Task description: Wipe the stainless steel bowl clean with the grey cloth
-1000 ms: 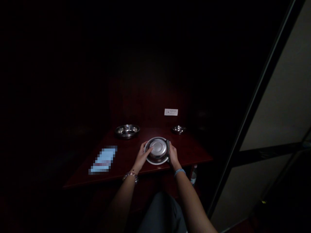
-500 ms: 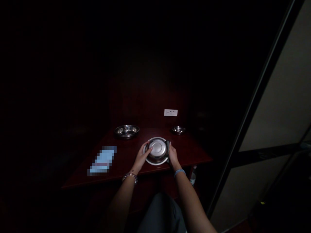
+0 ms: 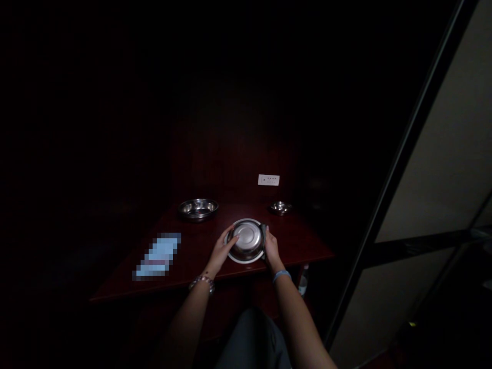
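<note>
Metallic bowl [image 3: 247, 239], base facing up, is at the lower centre of the frame. Left hand [image 3: 220, 252]: clamped on its left rim, thumb on the base. Right hand [image 3: 272, 248]: gripping a dark cloth [image 3: 263, 237] against its right rim. Step in hand: apparently wiping. Next move calls for a steady left grip while the cloth follows the rim. Bottle label [image 3: 302, 290], lower right: illegible. Pixelated blue patch [image 3: 158, 256], lower left: unreadable.

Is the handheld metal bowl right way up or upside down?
Upside down: the bowl shows its rounded underside and flat base.
</note>
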Available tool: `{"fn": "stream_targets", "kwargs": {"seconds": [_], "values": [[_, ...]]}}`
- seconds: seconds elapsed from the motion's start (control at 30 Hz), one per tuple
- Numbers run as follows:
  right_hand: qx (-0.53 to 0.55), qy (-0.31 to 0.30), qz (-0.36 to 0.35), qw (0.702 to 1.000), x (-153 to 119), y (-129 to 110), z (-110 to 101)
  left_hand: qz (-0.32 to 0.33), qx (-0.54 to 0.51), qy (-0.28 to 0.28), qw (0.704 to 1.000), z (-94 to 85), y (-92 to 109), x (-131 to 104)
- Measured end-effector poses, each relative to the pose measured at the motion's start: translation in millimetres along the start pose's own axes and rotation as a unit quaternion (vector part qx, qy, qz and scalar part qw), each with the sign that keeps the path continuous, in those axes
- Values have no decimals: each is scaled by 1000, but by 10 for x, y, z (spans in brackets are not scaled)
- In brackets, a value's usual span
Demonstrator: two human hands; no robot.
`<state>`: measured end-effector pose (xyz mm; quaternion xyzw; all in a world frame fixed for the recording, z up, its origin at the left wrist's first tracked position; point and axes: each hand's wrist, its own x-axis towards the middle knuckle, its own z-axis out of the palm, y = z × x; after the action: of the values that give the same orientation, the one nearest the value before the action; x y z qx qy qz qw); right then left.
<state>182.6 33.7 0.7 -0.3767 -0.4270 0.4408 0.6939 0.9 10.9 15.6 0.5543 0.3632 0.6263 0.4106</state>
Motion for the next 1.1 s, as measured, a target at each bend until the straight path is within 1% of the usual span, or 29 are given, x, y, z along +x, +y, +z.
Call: {"fn": "stream_targets", "kwargs": {"seconds": [0.13, 0.23, 0.47, 0.7, 0.83, 0.97, 1.1], "values": [[2, 2, -4, 1000, -16, -21, 6, 1, 7, 11, 1000, -1, 19, -13], [-4, -2, -8, 1000, -22, -34, 7, -10, 6, 21, 1000, 1, 35, -21], [-25, 9, -11, 1000, 10, -7, 3, -28, -4, 21, 999, 10, 75, -42], [-23, 0, -5, 1000, 37, 45, 1, -41, 1, 24, 999, -10, 25, -10], [-32, 6, -14, 999, 22, 17, 14, -36, -4, 22, 999, -15, 12, 7], [-48, 16, -20, 999, -12, -37, 22, -32, 2, 28, 999, -1, 65, -24], [-29, 11, -21, 999, -4, -31, 23, -46, 3, 24, 999, 10, 121, -44]]}}
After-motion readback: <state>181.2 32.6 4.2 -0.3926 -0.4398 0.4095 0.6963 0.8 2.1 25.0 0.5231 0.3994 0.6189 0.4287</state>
